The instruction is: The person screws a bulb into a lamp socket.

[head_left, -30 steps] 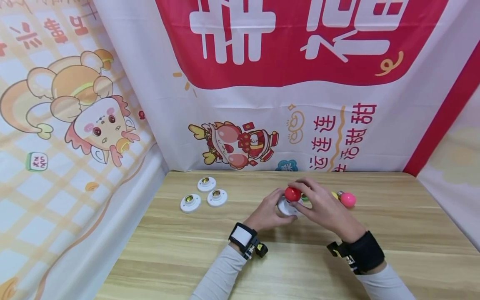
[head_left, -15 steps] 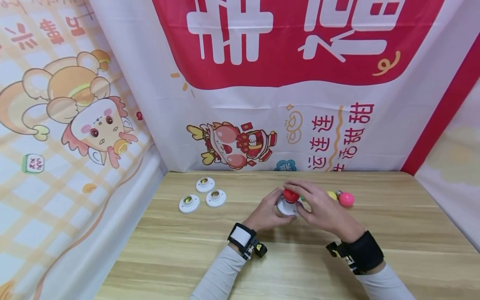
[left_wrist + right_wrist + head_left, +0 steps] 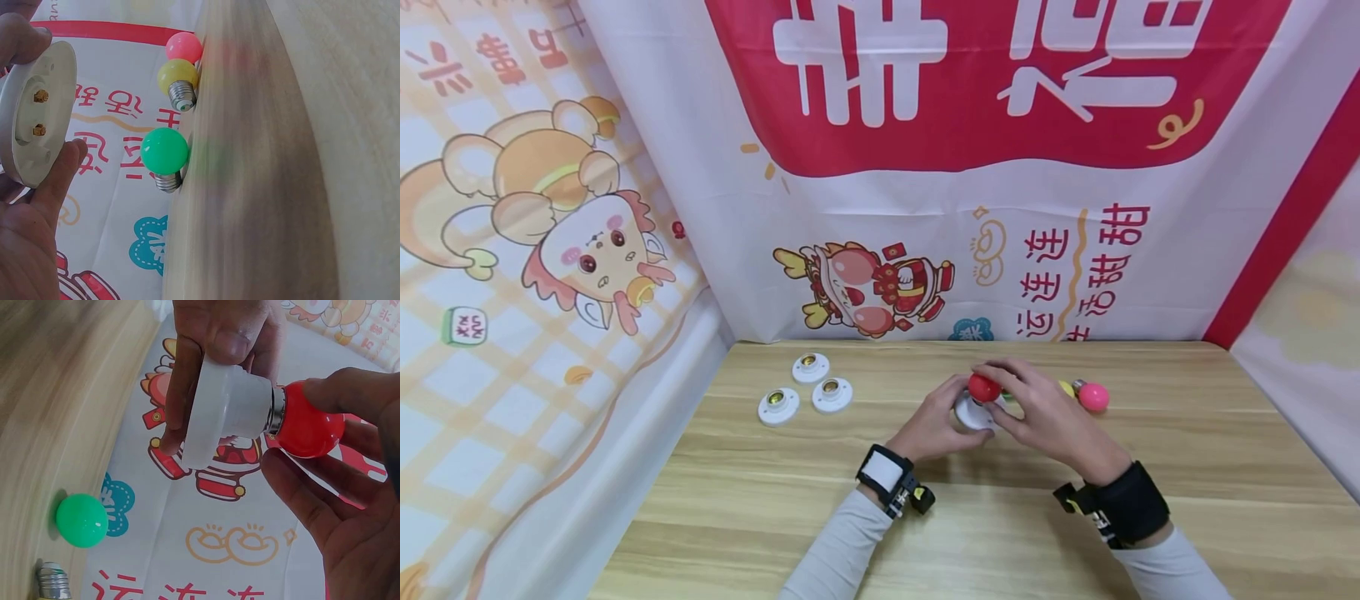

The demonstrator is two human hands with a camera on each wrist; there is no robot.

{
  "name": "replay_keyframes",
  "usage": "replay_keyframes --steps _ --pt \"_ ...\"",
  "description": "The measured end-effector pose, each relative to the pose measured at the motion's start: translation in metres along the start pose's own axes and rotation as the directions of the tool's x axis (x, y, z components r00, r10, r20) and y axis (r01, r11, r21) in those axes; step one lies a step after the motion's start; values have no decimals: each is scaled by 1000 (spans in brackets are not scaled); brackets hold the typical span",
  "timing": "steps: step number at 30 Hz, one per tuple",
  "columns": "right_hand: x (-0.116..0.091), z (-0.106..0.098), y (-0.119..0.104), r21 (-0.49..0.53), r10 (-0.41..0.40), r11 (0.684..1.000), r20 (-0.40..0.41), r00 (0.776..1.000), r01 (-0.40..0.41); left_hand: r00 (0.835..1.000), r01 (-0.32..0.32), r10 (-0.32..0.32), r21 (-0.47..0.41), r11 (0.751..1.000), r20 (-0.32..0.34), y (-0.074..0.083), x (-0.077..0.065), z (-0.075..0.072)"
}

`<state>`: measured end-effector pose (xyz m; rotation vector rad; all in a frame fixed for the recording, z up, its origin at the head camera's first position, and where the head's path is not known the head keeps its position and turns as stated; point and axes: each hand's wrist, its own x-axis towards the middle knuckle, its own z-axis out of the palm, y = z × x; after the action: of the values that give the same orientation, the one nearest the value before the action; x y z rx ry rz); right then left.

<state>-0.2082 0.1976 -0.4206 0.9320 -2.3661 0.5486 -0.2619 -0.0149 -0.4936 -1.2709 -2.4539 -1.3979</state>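
Observation:
My left hand (image 3: 931,423) grips a white round lamp holder (image 3: 209,419) by its base, raised off the table. A red light bulb (image 3: 307,422) sits with its metal screw end in the holder's mouth, a thin band of metal still showing. Around the red globe curve the fingers of my right hand (image 3: 1051,417), one digit pressing on it in the right wrist view. The left wrist view shows the holder's underside with two brass screws; the red bulb is hidden there.
Three more white lamp holders (image 3: 832,395) stand on the wooden table (image 3: 760,500) at the left. Behind my right hand lie a green bulb (image 3: 164,152), a yellow bulb (image 3: 177,76) and a pink bulb (image 3: 1093,397). A printed cloth (image 3: 880,192) hangs along the back edge.
My right fingers have turned around the red bulb and back, covering more of it half a second ago than now. The left hand and the holder have stayed nearly in place.

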Motion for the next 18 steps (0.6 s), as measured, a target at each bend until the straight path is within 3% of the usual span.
replay_keyframes --steps 9,18 --pt "1 2 1 -25 34 999 -5 999 -34 999 -19 19 13 1000 29 1 1 1" --pt "-1 -1 -2 36 31 999 67 997 -34 1000 16 -16 20 1000 18 3 -1 0"
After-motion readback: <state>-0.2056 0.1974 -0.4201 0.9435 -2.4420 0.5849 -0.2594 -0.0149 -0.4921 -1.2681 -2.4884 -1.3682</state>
